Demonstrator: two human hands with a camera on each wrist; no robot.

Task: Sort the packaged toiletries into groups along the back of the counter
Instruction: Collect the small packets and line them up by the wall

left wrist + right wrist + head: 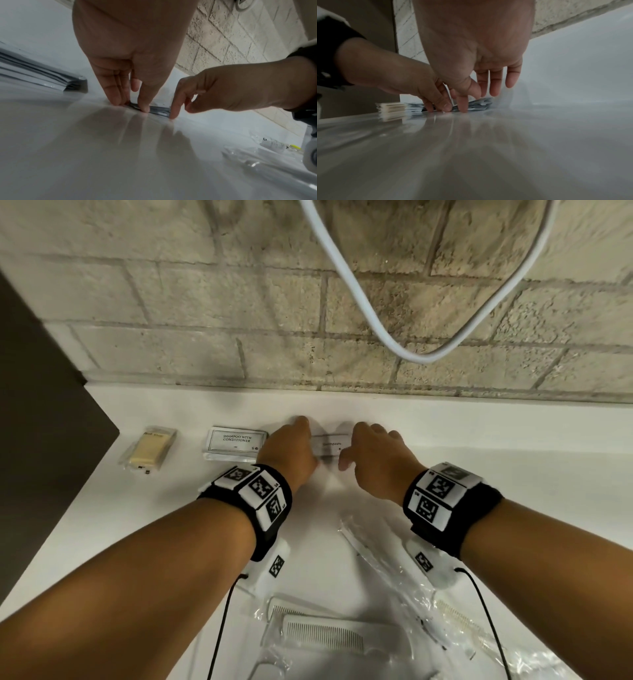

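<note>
Where the glossy white counter meets a wall of rough pale brick, a white cable hangs in a loop and a dark panel closes off the left side. Near the back edge lies a small stack of toothpaste sachets, framed by the left hand and right hand, whose straight fingertips press down at its two ends rather than curl around it. Left of them sit the shampoo sachets, and further left the wrapped soap bars, each pile apart from the next. Closer to the person, combs in clear wrappers and a wrapped toothbrush lie loose, partly covered by the forearms and cut off by the bottom edge. How many sachets the toothpaste stack holds cannot be told, since both wrist views are blurred and the fingers cover its ends.
</note>
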